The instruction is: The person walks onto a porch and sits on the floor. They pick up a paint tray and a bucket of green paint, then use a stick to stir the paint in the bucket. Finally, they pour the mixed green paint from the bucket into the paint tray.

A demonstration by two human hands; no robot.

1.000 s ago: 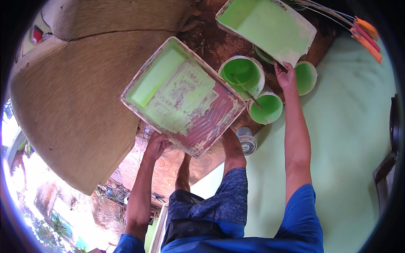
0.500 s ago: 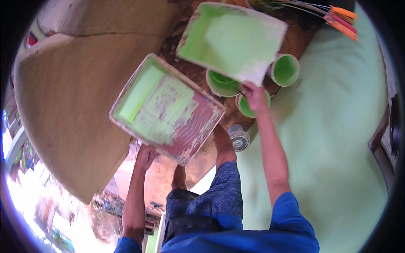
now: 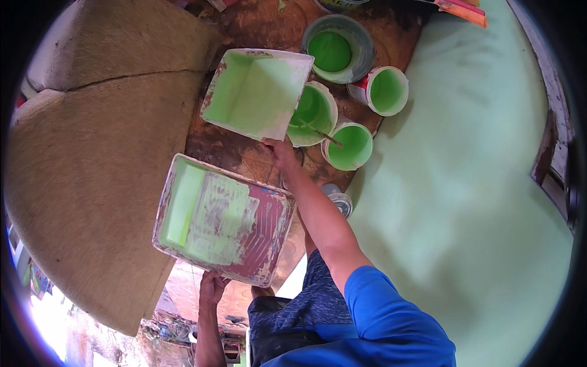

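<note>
My left hand [image 3: 212, 287] grips the near edge of a maroon ribbed paint tray [image 3: 272, 223], fingers partly hidden by the rim. Light green paint pools at the tray's left end and smears across its ribs. My right hand [image 3: 281, 153] is closed on the near right corner of a white rectangular tub [image 3: 229, 92]. The tub is held tilted beyond the tray, with light green paint coating its inside. Beside the tub stands a bucket [image 3: 329, 104] of green paint, with a stick [image 3: 324, 134] slanting out over its rim.
Two smaller tubs of green paint, one farther [image 3: 388, 92] and one nearer [image 3: 358, 147], stand by the light green wall [image 3: 458, 183]. A grey bucket [image 3: 312, 37] with darker green paint sits behind. A lidded can [image 3: 342, 202] is partly hidden by my right arm. Brown matting [image 3: 98, 171] spreads left.
The white tub has moved left and nearer, uncovering the grey bucket and more of the middle bucket. My right arm swung left. The paint tray has come nearer and turned slightly.
</note>
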